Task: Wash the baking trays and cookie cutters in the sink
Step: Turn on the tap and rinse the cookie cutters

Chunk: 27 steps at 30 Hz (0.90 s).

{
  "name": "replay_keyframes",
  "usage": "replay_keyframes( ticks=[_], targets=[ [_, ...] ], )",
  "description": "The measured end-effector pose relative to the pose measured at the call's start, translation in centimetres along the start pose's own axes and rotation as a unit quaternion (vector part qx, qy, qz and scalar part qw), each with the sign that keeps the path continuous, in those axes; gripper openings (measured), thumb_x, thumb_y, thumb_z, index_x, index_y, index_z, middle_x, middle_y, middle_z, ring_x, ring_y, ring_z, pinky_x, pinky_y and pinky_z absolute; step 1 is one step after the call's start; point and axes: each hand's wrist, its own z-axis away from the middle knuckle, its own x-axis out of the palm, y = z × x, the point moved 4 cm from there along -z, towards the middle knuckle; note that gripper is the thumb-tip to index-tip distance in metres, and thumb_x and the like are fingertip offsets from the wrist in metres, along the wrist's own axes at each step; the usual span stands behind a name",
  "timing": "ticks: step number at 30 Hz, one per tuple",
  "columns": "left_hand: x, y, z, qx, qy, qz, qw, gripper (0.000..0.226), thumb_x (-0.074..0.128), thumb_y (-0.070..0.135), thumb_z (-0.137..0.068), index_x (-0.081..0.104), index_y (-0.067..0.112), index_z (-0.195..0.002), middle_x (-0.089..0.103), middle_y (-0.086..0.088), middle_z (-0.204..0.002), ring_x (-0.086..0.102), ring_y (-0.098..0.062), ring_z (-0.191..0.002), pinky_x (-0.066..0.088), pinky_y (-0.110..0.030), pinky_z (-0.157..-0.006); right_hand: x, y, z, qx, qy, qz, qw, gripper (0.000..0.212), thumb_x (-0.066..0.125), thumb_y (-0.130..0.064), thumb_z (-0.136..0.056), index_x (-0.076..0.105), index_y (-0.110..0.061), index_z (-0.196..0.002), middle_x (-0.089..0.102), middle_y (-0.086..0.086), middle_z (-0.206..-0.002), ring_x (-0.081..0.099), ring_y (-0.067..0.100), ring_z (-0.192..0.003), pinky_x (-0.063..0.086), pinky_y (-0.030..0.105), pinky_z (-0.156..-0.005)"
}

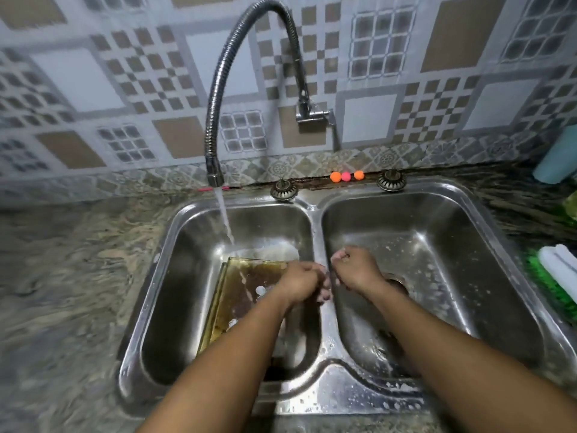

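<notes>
A rectangular baking tray (240,295), brownish with a golden rim and soap spots, lies tilted in the left basin of the steel double sink (317,226). Water runs from the flexible tap (215,179) onto the tray's far edge. My left hand (301,284) hovers over the tray's right edge by the divider, fingers curled; whether it grips the tray is hidden. My right hand (356,267) is closed in a loose fist above the right basin, just past the divider, and nothing shows in it. No cookie cutters are visible.
Two drain strainers (283,189) (391,180) and small orange and pink balls (346,176) sit on the sink's back ledge. A green brush with a white handle (554,276) lies on the right counter, a teal bottle (555,157) behind it. Marbled counter spreads left.
</notes>
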Motion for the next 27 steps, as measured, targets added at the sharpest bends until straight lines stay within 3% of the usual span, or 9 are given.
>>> replay_keyframes(
  ticks=[3,6,10,14,17,20,23,27],
  targets=[
    [-6.6,-2.4,1.0,0.018,0.064,-0.063,0.996,0.029,0.046,-0.009,-0.091,0.067,0.006,-0.077,0.066,-0.004,-0.054,0.057,-0.016,-0.046,0.045,-0.02,-0.043,5.9,-3.8,1.7,-0.019,-0.032,-0.033,0.999,0.017,0.059,-0.018,-0.085,0.069,-0.009,-0.073,0.07,0.004,-0.065,0.069,0.024,-0.069,0.051,0.028,-0.063],
    [-12.6,-6.6,1.7,-0.01,0.129,-0.105,0.986,0.034,0.052,-0.005,-0.088,0.072,0.013,-0.068,0.069,-0.004,-0.063,0.062,-0.021,-0.059,0.047,-0.022,-0.053,12.5,-4.9,3.5,-0.015,-0.104,-0.004,0.994,0.021,0.057,-0.014,-0.088,0.068,-0.013,-0.071,0.07,0.002,-0.074,0.066,0.018,-0.075,0.048,0.026,-0.068],
    [-17.5,-12.1,1.6,-0.092,0.161,-0.112,0.976,0.019,0.058,0.011,-0.089,0.073,0.017,-0.077,0.075,-0.004,-0.079,0.072,-0.026,-0.078,0.061,-0.037,-0.075,20.1,-3.3,4.7,0.013,-0.157,0.03,0.987,0.015,0.06,-0.012,-0.088,0.059,-0.018,-0.075,0.067,0.005,-0.082,0.062,0.02,-0.081,0.051,0.031,-0.072],
    [-18.7,-15.2,1.5,-0.118,0.157,-0.144,0.97,0.007,0.065,0.019,-0.086,0.07,0.018,-0.091,0.072,-0.002,-0.093,0.065,-0.02,-0.085,0.05,-0.027,-0.072,24.6,-1.2,4.9,0.033,-0.147,0.11,0.982,0.006,0.067,-0.017,-0.082,0.061,-0.017,-0.079,0.069,0.006,-0.085,0.065,0.023,-0.081,0.052,0.032,-0.069],
    [-18.2,-17.0,1.0,-0.135,0.131,-0.07,0.98,0.007,0.065,0.01,-0.085,0.068,0.015,-0.083,0.07,-0.006,-0.081,0.068,-0.022,-0.071,0.063,-0.039,-0.074,25.6,-0.4,4.8,0.039,-0.113,0.135,0.984,0.007,0.069,-0.016,-0.078,0.063,-0.017,-0.083,0.068,0.006,-0.085,0.066,0.024,-0.078,0.057,0.038,-0.072],
    [-18.0,-16.9,0.4,-0.114,0.129,-0.009,0.985,0.013,0.065,0.003,-0.089,0.067,0.015,-0.083,0.071,-0.01,-0.088,0.07,-0.027,-0.078,0.06,-0.034,-0.07,24.5,-1.4,4.8,0.014,-0.081,0.116,0.99,0.01,0.063,-0.009,-0.079,0.06,-0.018,-0.082,0.066,0.006,-0.083,0.063,0.024,-0.078,0.054,0.035,-0.07],
    [-17.8,-15.0,0.2,-0.068,0.132,0.038,0.988,0.013,0.066,0.002,-0.088,0.068,0.014,-0.093,0.074,-0.011,-0.089,0.073,-0.028,-0.082,0.062,-0.047,-0.086,21.9,-3.5,4.7,-0.027,-0.041,0.083,0.995,0.015,0.056,-0.006,-0.08,0.054,-0.02,-0.078,0.064,0.002,-0.079,0.063,0.022,-0.074,0.053,0.036,-0.065],
    [-16.8,-10.8,0.3,-0.004,0.122,0.054,0.991,0.02,0.067,-0.003,-0.086,0.071,0.017,-0.088,0.076,-0.01,-0.09,0.074,-0.029,-0.088,0.062,-0.047,-0.086,17.6,-6.6,5.1,-0.114,0.012,0.084,0.99,0.017,0.055,-0.004,-0.08,0.048,-0.02,-0.076,0.057,0.0,-0.076,0.054,0.019,-0.069,0.04,0.033,-0.056]
  ],
)
